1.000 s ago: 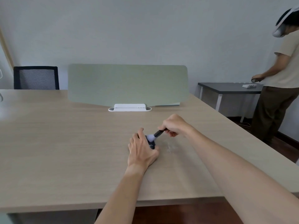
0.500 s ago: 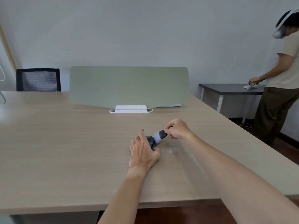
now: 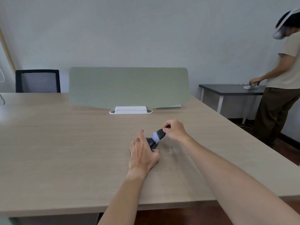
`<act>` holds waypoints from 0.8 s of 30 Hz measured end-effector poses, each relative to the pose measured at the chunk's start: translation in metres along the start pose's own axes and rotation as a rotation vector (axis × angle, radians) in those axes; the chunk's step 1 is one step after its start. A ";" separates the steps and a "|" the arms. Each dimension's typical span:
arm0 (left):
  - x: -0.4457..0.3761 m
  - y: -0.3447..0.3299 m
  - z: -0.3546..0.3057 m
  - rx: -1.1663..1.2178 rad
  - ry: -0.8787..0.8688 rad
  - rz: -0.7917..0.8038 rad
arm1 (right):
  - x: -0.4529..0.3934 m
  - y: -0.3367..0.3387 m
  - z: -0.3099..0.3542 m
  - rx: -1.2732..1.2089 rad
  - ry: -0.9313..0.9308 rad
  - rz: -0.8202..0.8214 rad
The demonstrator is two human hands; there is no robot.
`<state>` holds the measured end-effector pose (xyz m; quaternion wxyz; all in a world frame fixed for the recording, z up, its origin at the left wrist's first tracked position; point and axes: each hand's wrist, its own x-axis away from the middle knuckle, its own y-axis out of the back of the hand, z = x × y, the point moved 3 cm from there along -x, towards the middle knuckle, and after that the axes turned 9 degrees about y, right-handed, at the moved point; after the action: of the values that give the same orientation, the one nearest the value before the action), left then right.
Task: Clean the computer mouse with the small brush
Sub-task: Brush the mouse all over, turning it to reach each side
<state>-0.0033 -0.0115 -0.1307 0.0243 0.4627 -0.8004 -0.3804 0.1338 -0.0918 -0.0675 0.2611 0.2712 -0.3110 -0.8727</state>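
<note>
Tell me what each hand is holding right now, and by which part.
The right hand pinches the small brush by the far end of its dark handle. The left hand grips the computer mouse around its near end and sides.

The left hand (image 3: pixel 142 155) holds a dark mouse (image 3: pixel 151 142) on the wooden counter (image 3: pixel 65 151) — the right hand (image 3: pixel 174 129) pinches a small brush (image 3: pixel 158 135), its pale bristles touching the mouse's top.

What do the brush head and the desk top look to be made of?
Small brush's pale lilac head: soft bristles, probably synthetic, going by the uniform matte tuft; black ferrule looks plastic. Light wood-grain desk top: likely laminate, given the even printed grain and low sheen.
</note>
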 end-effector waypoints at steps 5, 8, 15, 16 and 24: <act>0.001 0.000 -0.001 -0.014 0.004 -0.019 | -0.002 0.012 -0.003 0.099 0.038 -0.083; 0.000 0.000 -0.002 -0.024 -0.003 -0.016 | -0.002 0.016 0.005 -0.062 0.005 -0.151; 0.001 0.000 0.000 0.000 -0.007 -0.020 | 0.004 0.001 0.001 0.116 0.061 -0.013; 0.001 -0.001 0.002 0.010 -0.007 -0.019 | 0.003 0.003 0.000 0.136 0.078 -0.024; -0.001 -0.006 0.003 0.120 -0.002 0.029 | 0.010 0.012 0.028 -0.286 0.135 0.202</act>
<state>0.0001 -0.0099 -0.1362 0.0014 0.4515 -0.8283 -0.3318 0.1119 -0.0947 -0.0444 0.4033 0.2567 -0.1914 -0.8572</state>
